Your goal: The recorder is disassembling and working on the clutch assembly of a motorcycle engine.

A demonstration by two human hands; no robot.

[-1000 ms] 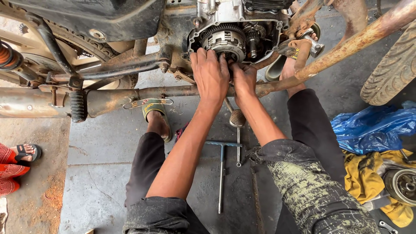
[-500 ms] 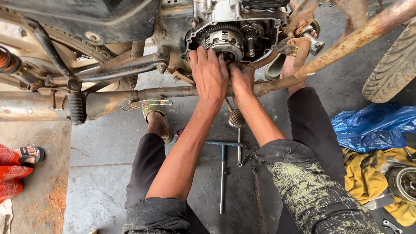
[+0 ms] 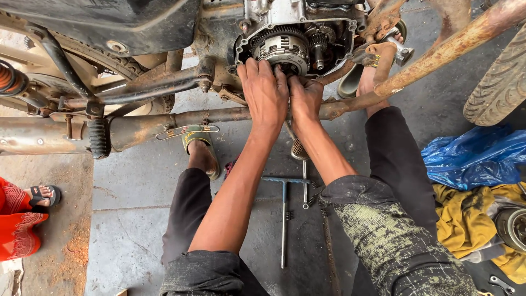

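Observation:
An opened motorcycle engine (image 3: pixel 307 33) shows a round toothed clutch assembly (image 3: pixel 279 46) and a smaller gear shaft (image 3: pixel 319 50) beside it. My left hand (image 3: pixel 266 93) lies flat against the lower edge of the clutch, fingers pressed on it. My right hand (image 3: pixel 306 98) is tucked beside it, fingers curled at the clutch's lower right; whatever they grip is hidden. Both forearms reach up from my knees over a rusty frame tube (image 3: pixel 219 116).
A T-handle wrench (image 3: pixel 284 216) and a thinner rod tool (image 3: pixel 304 189) lie on the concrete between my legs. A blue plastic bag (image 3: pixel 471 156) and yellow cloth (image 3: pixel 466 219) sit right. A tyre (image 3: pixel 501 82) stands upper right. Another person's sandalled foot (image 3: pixel 38 194) is at left.
The view has shifted slightly so the engine sits higher in frame. Both hands stay pressed on the clutch with hardly any movement.

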